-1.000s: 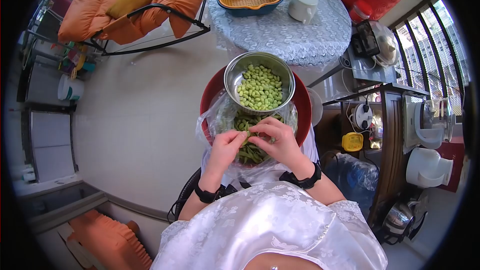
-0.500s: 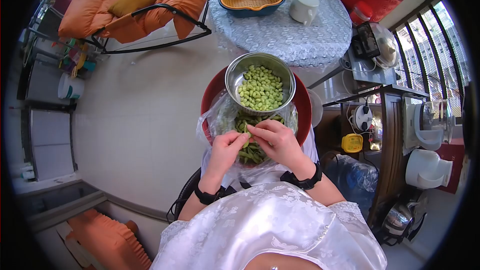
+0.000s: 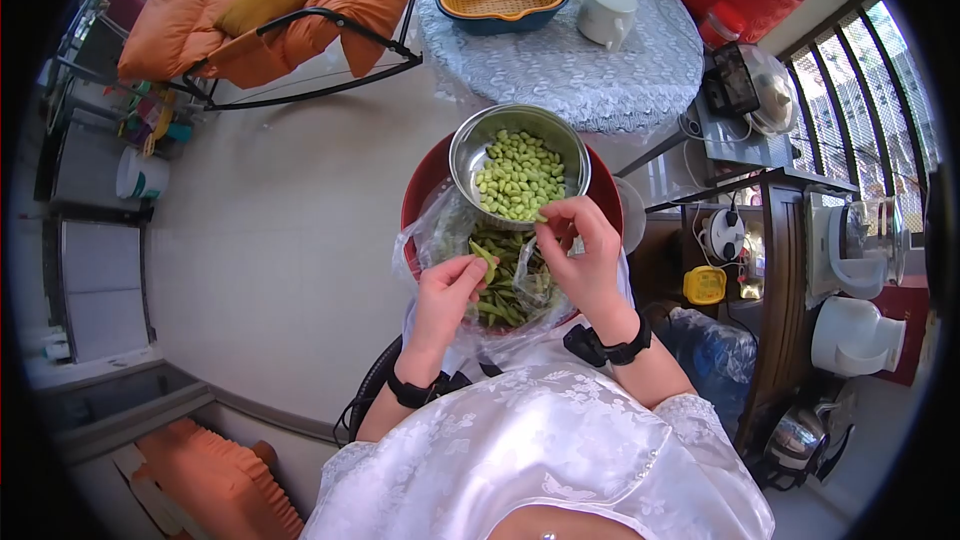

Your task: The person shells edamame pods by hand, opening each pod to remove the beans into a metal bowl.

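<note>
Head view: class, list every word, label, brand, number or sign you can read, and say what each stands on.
No text can be read anywhere.
White round bucket with a green patch: any lettering is too small and blurred.
Dark red flat-sided box: any print is too small to read.

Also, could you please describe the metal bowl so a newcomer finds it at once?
In the picture, just below the cloth-covered table, is a red basin. The metal bowl sits over the basin's far part. Shiny and round, it holds loose, pale green beans, unlike the clear plastic bag of darker pods beside it.
</note>
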Action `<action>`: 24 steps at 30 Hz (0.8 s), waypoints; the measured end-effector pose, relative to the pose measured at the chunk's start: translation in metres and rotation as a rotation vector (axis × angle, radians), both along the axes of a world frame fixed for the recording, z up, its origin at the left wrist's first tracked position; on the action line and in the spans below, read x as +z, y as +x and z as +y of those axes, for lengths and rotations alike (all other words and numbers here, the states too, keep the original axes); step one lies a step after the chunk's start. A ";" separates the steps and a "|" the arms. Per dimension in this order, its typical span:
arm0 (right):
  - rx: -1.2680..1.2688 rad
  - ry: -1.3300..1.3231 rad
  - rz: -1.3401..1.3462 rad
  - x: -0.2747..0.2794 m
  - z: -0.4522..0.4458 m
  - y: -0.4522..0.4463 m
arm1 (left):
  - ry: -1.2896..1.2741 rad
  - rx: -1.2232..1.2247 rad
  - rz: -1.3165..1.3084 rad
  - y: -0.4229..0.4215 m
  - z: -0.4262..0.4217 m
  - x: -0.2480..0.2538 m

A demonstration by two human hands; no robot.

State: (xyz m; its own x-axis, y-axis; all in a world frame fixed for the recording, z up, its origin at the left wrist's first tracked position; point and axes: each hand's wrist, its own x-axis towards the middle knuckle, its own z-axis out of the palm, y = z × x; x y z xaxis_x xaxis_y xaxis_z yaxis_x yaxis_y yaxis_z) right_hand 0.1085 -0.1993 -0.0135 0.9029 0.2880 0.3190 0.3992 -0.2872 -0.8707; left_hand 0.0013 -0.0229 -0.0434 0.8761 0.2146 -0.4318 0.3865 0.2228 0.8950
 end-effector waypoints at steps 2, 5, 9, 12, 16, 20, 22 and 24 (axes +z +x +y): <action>-0.026 0.023 -0.008 0.001 0.004 0.010 | -0.037 -0.007 -0.011 0.001 0.001 0.000; -0.077 -0.121 -0.067 0.005 0.007 0.011 | -0.120 0.010 0.004 0.000 0.000 0.000; 0.146 -0.148 -0.128 0.006 0.003 -0.007 | -0.159 0.080 -0.002 0.000 0.000 0.002; 0.246 -0.317 -0.153 0.004 0.004 -0.020 | -0.181 0.095 0.007 0.001 -0.002 -0.001; 0.229 -0.373 -0.157 -0.006 0.005 -0.027 | -0.188 0.141 -0.011 0.003 -0.004 -0.004; 0.198 -0.378 -0.193 -0.009 0.010 -0.029 | -0.219 0.171 -0.032 0.004 -0.008 -0.010; 0.190 -0.429 -0.196 -0.011 0.012 -0.030 | -0.189 0.154 -0.029 0.004 -0.009 -0.012; 0.192 -0.446 -0.184 -0.014 0.013 -0.031 | -0.179 0.154 -0.022 0.005 -0.010 -0.013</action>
State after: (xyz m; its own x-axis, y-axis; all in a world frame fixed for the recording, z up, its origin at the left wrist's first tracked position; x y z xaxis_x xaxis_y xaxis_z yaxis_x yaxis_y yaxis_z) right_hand 0.0771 -0.1858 -0.0279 0.7612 0.5871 0.2755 0.6159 -0.5213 -0.5907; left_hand 0.0063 -0.0330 -0.0566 0.8484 0.2678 -0.4566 0.3170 0.4339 0.8434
